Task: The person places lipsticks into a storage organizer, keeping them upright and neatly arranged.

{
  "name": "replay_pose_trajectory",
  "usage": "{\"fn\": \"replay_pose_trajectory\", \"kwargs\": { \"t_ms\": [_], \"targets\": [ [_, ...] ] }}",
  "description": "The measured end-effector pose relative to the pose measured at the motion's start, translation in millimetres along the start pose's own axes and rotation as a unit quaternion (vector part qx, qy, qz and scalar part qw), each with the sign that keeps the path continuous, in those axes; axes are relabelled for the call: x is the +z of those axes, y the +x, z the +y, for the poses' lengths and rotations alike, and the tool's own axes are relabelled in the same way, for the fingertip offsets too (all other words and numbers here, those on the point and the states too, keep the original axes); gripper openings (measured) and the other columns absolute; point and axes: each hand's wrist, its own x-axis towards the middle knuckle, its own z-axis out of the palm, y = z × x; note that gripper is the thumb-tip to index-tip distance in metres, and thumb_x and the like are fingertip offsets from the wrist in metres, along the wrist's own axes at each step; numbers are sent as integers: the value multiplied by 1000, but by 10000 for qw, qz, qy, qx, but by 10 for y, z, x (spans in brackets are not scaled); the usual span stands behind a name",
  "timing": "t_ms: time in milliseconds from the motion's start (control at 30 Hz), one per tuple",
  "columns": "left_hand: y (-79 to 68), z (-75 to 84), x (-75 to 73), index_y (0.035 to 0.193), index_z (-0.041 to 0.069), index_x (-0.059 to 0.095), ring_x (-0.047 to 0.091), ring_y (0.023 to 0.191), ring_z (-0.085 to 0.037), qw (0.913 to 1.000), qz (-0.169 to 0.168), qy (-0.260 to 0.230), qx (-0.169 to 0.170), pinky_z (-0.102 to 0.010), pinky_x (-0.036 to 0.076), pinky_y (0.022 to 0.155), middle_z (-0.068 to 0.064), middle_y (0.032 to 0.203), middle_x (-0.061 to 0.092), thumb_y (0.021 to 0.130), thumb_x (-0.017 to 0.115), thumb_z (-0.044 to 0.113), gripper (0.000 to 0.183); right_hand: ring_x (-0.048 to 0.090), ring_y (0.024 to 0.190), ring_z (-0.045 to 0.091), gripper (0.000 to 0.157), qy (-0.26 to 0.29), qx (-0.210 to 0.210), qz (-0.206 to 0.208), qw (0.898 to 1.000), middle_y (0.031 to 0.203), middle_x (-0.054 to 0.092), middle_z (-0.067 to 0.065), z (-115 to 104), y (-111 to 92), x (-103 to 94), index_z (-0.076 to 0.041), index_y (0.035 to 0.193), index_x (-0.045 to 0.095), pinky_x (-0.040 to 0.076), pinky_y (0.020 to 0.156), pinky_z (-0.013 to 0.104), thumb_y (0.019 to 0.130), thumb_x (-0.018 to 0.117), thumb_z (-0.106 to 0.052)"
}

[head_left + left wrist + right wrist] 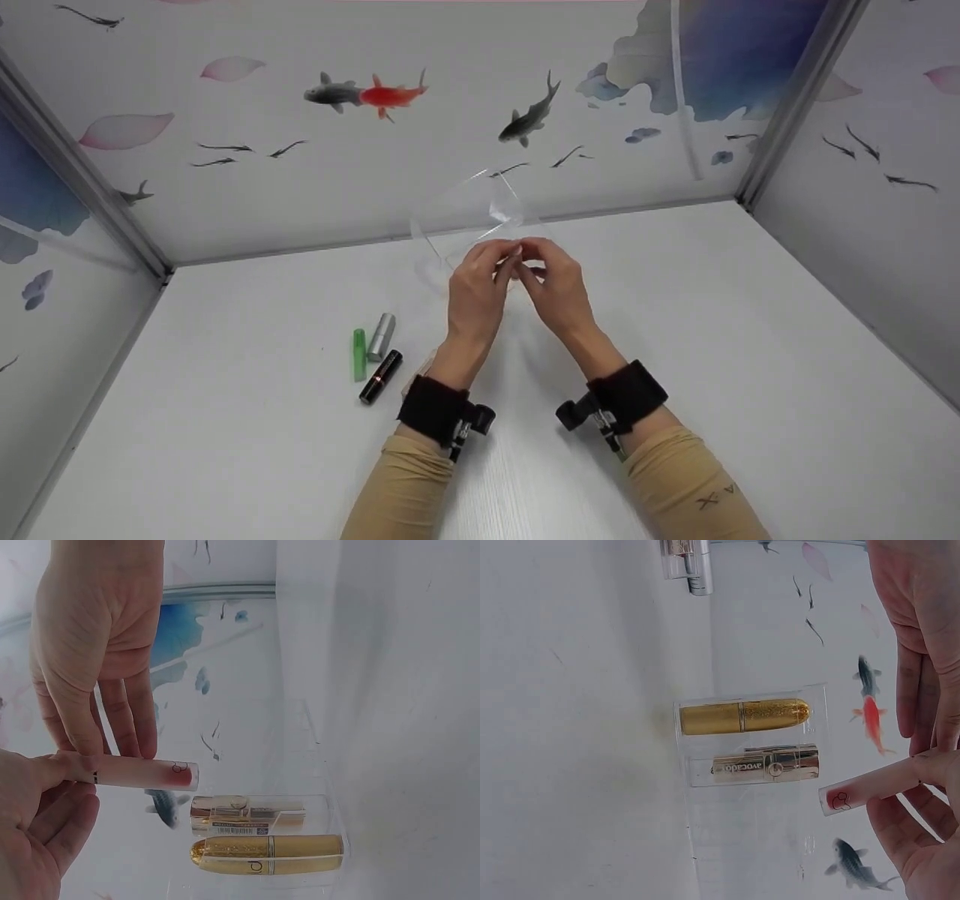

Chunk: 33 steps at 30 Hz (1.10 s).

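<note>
My left hand (476, 289) and right hand (561, 292) meet at the fingertips over the table. Between them, both pinch the upper part of a frosted pink lip gloss tube (139, 771), its red lower end (842, 799) pointing down and tilted a little. Below stands a clear acrylic organizer (504, 214), partly behind the hands in the head view. Inside it, a gold bullet-shaped lipstick (742, 717) stands upright beside a rose-gold lipstick (765, 765) marked avocado. The tube hangs above the organizer, on the rose-gold lipstick's right.
On the table left of my left forearm lie a green tube (359, 355), a silver lipstick tube (381, 337) and a black lipstick (381, 377). A pale item shows partly from under that forearm. Printed panels (247, 180) wall in the table's back and sides.
</note>
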Motion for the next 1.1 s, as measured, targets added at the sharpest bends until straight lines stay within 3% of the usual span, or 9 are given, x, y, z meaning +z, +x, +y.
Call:
{"fn": "replay_pose_trajectory", "kwargs": {
  "t_ms": [467,700,1100],
  "targets": [
    [15,-156,117,99,8,71,73,95,-17,9998,3,163,-112,-27,59,82,-6,99,73,94,69,15,10,72,101,21,24,-106,22,-150,9998,108,72,9,130,58,105,-6,118,63,62,81,34,94,67,-7],
    [0,-220,157,97,7,70,73,92,-17,9988,-262,367,-196,-25,59,78,-7,99,72,94,68,14,8,71,101,21,22,-189,166,-352,9991,109,73,10,187,48,130,-6,116,64,62,83,35,94,67,-6],
    [-25,-276,157,96,12,75,75,85,-16,9930,-485,1070,-125,-28,60,72,-1,94,78,91,72,18,8,71,100,25,21,-331,140,-584,9976,111,71,13,263,7,154,-4,115,65,61,84,35,94,66,-2]
  ]
}}
